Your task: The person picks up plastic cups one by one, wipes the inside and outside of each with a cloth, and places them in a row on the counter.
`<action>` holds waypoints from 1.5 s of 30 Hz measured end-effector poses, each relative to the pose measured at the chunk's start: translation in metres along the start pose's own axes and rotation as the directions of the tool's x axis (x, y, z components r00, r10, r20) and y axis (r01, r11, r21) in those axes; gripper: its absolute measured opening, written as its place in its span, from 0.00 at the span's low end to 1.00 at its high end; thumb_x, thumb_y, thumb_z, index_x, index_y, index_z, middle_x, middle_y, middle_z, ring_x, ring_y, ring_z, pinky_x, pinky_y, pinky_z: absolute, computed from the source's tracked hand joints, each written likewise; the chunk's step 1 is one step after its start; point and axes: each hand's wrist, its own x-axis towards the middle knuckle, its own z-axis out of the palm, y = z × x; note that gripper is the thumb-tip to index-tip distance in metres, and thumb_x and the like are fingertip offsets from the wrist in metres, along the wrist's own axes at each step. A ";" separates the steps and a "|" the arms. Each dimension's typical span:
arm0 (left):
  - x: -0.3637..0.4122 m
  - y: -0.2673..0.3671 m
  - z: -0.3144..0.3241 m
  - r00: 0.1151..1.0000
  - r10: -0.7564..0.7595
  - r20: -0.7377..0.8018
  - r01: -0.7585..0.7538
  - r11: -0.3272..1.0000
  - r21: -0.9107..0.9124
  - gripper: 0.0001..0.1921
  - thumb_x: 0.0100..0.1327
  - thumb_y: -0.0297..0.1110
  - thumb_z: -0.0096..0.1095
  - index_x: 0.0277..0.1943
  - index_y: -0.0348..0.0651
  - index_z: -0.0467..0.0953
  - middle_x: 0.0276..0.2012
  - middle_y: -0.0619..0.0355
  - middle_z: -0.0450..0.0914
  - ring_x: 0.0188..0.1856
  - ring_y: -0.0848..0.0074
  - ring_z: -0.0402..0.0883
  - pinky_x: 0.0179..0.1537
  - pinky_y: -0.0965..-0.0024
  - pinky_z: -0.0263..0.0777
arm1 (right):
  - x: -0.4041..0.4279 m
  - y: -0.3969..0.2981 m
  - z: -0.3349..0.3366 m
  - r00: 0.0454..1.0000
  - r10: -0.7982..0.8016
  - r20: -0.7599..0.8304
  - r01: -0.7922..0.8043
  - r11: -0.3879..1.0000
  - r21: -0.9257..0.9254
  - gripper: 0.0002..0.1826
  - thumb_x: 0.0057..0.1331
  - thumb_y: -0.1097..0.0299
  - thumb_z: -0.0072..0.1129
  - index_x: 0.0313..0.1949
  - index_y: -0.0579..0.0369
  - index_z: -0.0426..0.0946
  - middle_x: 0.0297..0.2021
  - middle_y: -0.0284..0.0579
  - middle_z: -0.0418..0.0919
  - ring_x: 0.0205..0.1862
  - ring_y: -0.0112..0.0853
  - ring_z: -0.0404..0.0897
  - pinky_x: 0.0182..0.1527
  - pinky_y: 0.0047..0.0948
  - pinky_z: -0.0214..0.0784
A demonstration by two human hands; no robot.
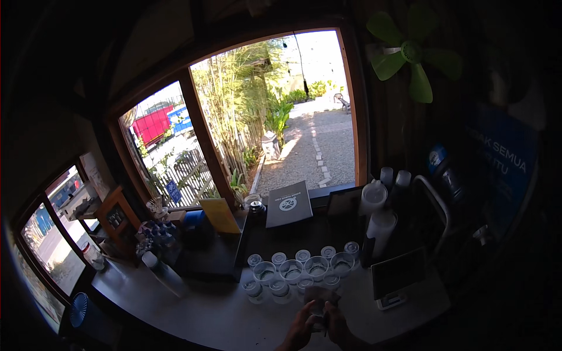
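Observation:
Before me at the bottom of the picture, my left hand (299,325) and my right hand (337,324) meet around a small pale, see-through piece (318,308), perhaps a cup. A thin brownish sheet (322,295), cloth or paper, sticks out above the fingertips. Dim light hides exactly how the two are held. Just beyond the hands stand clear cups in rows: a wide cup (291,270) sits in the middle row, smaller upside-down cups such as this one (279,287) in front, and others like this cup (302,256) behind.
On the pale counter (210,313), a tablet (398,274) on a stand is at right, near stacked cups (381,228). A dark menu folder (290,204) leans below the window. Farther left are a bottle (162,272), a yellow board (221,215) and a jar (93,256).

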 end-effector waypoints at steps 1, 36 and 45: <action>0.002 -0.001 0.002 0.999 0.040 -0.018 -0.042 0.990 -0.137 0.31 0.73 0.48 0.61 0.71 0.40 0.63 0.53 0.55 0.76 0.51 0.71 0.77 0.55 0.67 0.72 | -0.007 0.006 -0.006 1.000 0.018 0.015 -0.016 0.997 -0.073 0.19 0.78 0.53 0.48 0.57 0.53 0.72 0.45 0.36 0.78 0.47 0.27 0.79 0.52 0.31 0.73; 0.071 -0.084 0.032 0.912 0.294 0.285 -0.400 0.787 0.469 0.34 0.50 0.26 0.81 0.60 0.43 0.70 0.63 0.50 0.75 0.63 0.54 0.71 0.62 0.56 0.69 | -0.069 -0.100 -0.079 0.990 -0.012 -0.142 -0.123 0.435 -0.892 0.20 0.72 0.56 0.57 0.49 0.62 0.79 0.41 0.47 0.84 0.45 0.31 0.82 0.52 0.33 0.71; 0.088 -0.064 0.043 0.842 0.391 0.372 -0.538 0.560 0.630 0.34 0.53 0.32 0.79 0.63 0.42 0.72 0.61 0.44 0.73 0.61 0.51 0.73 0.61 0.55 0.70 | -0.040 -0.047 -0.094 0.996 -0.079 -0.044 0.012 0.600 -0.800 0.20 0.76 0.57 0.52 0.55 0.62 0.76 0.49 0.47 0.83 0.52 0.33 0.82 0.56 0.34 0.71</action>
